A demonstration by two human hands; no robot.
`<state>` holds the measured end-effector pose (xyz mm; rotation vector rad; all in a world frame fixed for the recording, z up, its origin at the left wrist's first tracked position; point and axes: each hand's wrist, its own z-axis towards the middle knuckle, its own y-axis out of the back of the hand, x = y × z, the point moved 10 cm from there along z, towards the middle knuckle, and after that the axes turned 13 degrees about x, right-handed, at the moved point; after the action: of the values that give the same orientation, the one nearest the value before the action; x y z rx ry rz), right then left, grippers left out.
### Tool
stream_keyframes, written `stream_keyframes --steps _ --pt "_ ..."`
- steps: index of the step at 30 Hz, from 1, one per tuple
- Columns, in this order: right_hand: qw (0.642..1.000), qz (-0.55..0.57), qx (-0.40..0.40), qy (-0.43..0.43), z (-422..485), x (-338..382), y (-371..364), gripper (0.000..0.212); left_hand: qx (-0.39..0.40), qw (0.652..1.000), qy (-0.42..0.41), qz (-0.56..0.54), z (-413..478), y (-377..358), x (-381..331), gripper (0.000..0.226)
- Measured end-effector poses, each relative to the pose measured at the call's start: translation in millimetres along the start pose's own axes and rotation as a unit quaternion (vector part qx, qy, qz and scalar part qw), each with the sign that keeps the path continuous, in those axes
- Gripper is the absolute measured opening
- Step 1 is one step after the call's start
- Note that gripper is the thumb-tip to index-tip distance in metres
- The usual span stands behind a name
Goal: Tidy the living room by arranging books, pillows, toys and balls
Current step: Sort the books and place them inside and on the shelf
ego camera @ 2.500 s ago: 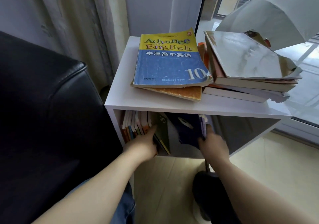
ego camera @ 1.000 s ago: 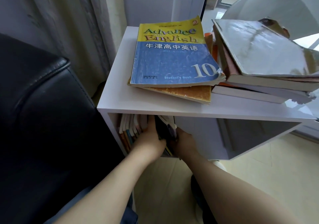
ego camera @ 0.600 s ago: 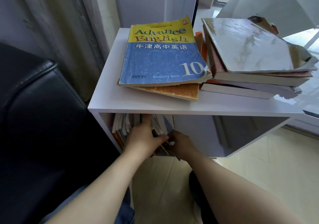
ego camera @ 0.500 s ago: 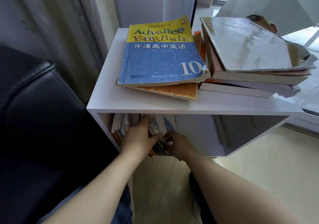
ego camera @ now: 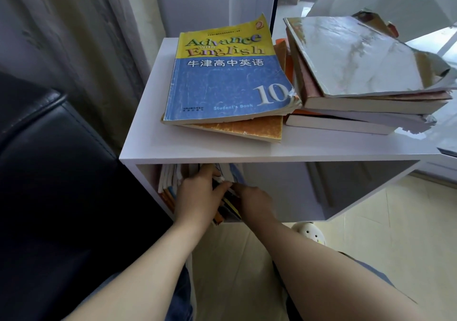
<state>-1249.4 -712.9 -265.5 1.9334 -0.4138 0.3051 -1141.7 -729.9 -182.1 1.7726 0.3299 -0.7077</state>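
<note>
Far left, a black leather sofa [ego camera: 49,172] hard against a white shelf unit [ego camera: 153,145]. In the open compartment below the top, upright books [ego camera: 167,179] packed to the left wall, steadied by the left hand [ego camera: 195,197], fingers straight and flat on the spines, thumb spread rightward. Just beside them, a few leaning books [ego camera: 233,176] tilted against the row, met by the right hand [ego camera: 254,202], fingertips tucked among the covers; clamped or merely pushing, impossible to tell. Up top, a blue-and-yellow textbook [ego camera: 230,80] lying askew on an orange book [ego camera: 247,129], touching a taller stack [ego camera: 358,85] of worn volumes near the right edge. Judged mid-step: squaring the leaning books into the row. Risks from here: a slump back to the right on any easing of pressure, with nothing visible on that side to brace against; creased covers if forced in; a knock to the unit hard enough to slide the ragged stack off toward the floor.
</note>
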Motion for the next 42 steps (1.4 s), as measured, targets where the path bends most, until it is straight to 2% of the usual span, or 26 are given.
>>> stream_keyframes --steps 4,9,16,21,26,30,32,37,42 --pt "0.999 -0.033 -0.005 -0.024 3.7 -2.0 -1.9 0.029 0.001 1.0 0.009 -0.014 2.7 0.4 6.2 0.029" --pt "0.999 -0.01 0.022 -0.029 7.9 -6.1 -8.7 0.027 0.042 0.997 0.015 0.055 2.1 -9.0 9.7 0.038" --pt "0.998 0.038 0.04 -0.028 13.0 -8.9 -16.4 0.027 -0.011 0.996 0.032 0.085 -3.9 -1.3 9.4 0.036" --pt "0.994 0.084 0.06 -0.029 20.4 -15.1 -21.2 0.03 -0.018 0.994 0.084 0.063 -0.6 1.1 21.0 0.039" --pt "0.989 0.124 0.081 -0.004 25.1 -19.1 -17.3 0.032 -0.021 0.996 0.077 0.044 -0.2 4.5 21.9 0.034" --pt "0.991 0.108 0.083 -0.003 21.1 -16.5 -16.4 0.032 -0.016 0.996 0.088 0.005 -2.8 3.7 24.6 0.024" --pt "0.994 0.061 0.088 0.01 17.5 -8.6 -15.0 0.032 -0.009 0.996 0.092 -0.01 -7.5 1.4 26.3 0.021" --pt "0.995 -0.045 0.078 0.039 11.3 13.7 -14.6 0.035 0.036 0.992 0.117 -0.023 -11.5 -6.7 33.1 0.032" --pt "0.992 -0.063 0.082 0.076 1.9 17.7 -18.0 0.031 0.114 0.974 0.157 -0.114 -11.6 -19.8 46.5 0.009"
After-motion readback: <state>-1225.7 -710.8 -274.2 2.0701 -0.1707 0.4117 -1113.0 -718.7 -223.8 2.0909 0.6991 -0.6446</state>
